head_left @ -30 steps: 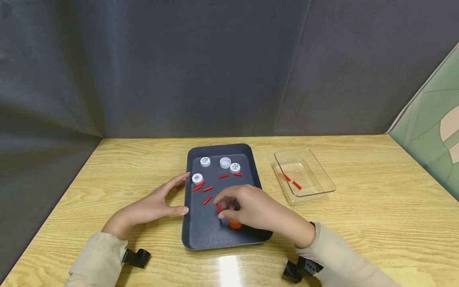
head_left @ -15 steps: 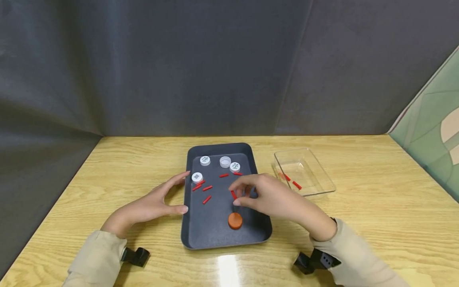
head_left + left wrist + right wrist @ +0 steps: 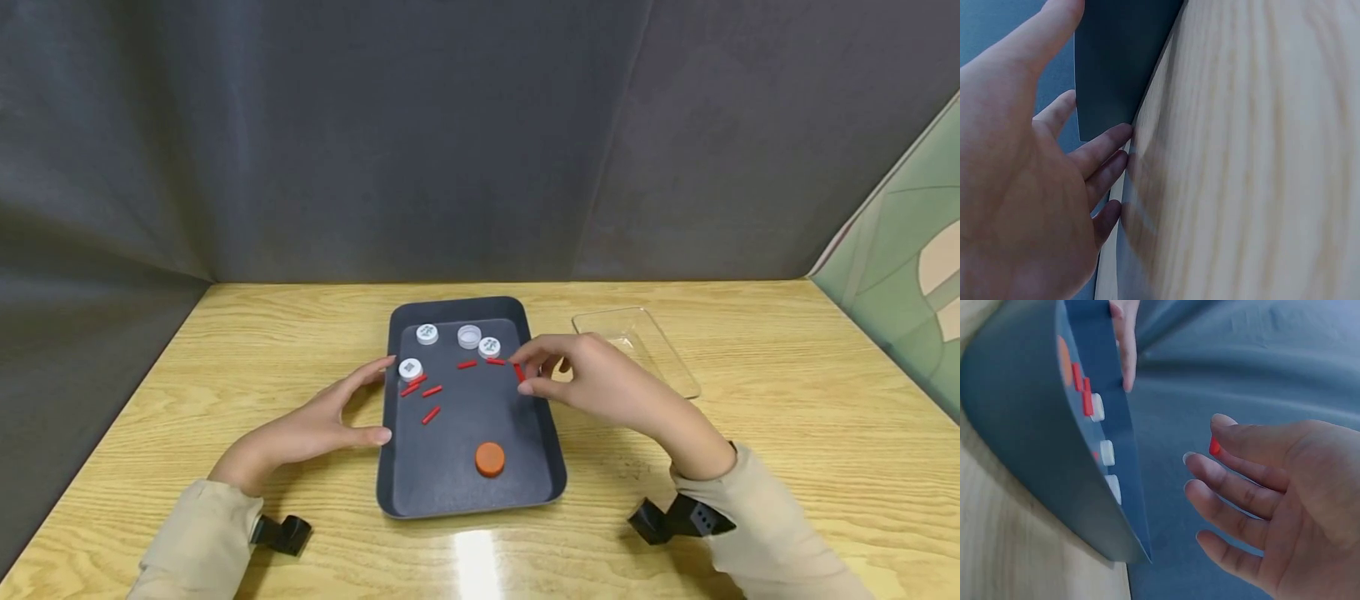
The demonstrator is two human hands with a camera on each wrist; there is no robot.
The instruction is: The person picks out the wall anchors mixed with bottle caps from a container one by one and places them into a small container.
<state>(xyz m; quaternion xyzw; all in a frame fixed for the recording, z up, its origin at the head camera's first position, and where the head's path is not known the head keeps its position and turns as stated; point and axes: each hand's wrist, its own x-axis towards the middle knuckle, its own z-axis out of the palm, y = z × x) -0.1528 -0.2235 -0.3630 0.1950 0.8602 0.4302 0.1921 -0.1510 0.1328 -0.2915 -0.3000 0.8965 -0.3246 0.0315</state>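
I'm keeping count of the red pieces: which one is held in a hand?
The red piece pinched between thumb and finger of the right hand; the other red pieces in sight all lie in the dark tray.

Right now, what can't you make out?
Head view: near part of the clear container, behind the right hand; prints on the white caps, too small.
Right wrist view: most of the left hand, cut by the top edge; part of the held red stick, behind the thumb.
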